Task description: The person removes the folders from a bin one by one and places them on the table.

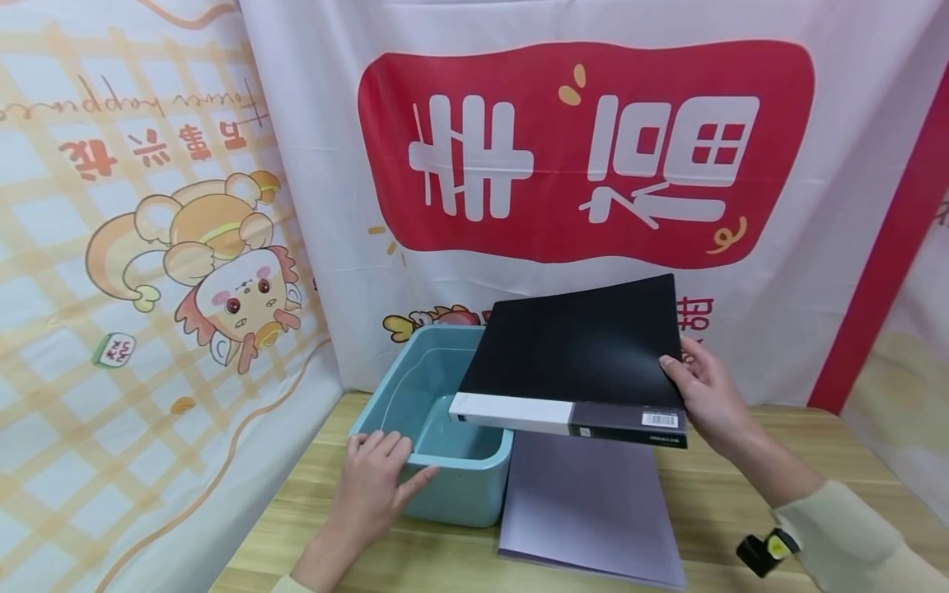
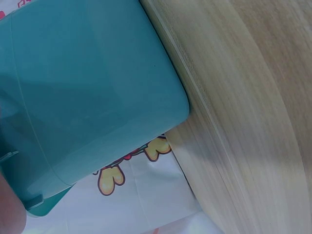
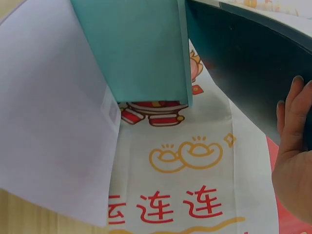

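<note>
Your right hand grasps the black folder by its right edge, thumb on top, holding it tilted in the air at centre frame, over the right rim of the teal bin. Your left hand, fingers relaxed and gripping nothing, rests against the bin's near rim at lower centre-left. A purple folder lies flat on the wooden table, just right of the bin, beneath the black one.
</note>
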Available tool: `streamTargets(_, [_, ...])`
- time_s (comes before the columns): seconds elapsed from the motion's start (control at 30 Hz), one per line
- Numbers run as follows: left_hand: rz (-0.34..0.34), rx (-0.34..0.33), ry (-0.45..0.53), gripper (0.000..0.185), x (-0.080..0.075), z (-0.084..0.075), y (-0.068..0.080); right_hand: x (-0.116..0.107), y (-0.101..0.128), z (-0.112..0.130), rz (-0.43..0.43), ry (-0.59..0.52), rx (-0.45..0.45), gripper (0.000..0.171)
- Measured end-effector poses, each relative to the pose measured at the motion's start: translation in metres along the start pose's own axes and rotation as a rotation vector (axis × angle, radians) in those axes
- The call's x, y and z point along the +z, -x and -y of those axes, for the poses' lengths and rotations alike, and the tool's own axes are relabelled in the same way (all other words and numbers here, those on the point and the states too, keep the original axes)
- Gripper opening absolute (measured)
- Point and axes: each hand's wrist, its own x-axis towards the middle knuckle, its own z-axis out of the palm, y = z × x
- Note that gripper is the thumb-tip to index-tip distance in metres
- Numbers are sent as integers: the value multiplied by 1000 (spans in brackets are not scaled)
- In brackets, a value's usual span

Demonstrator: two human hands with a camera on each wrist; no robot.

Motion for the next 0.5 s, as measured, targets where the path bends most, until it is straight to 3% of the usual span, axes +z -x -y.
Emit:
streamTargets(0.3, [-3,22,-8,44,2,-1,2,-20,13,-3,34,-22,78,61])
streamTargets(0.5, [-10,26,-14,43,2,-1,4,-33,21,0,10,-23,150,70])
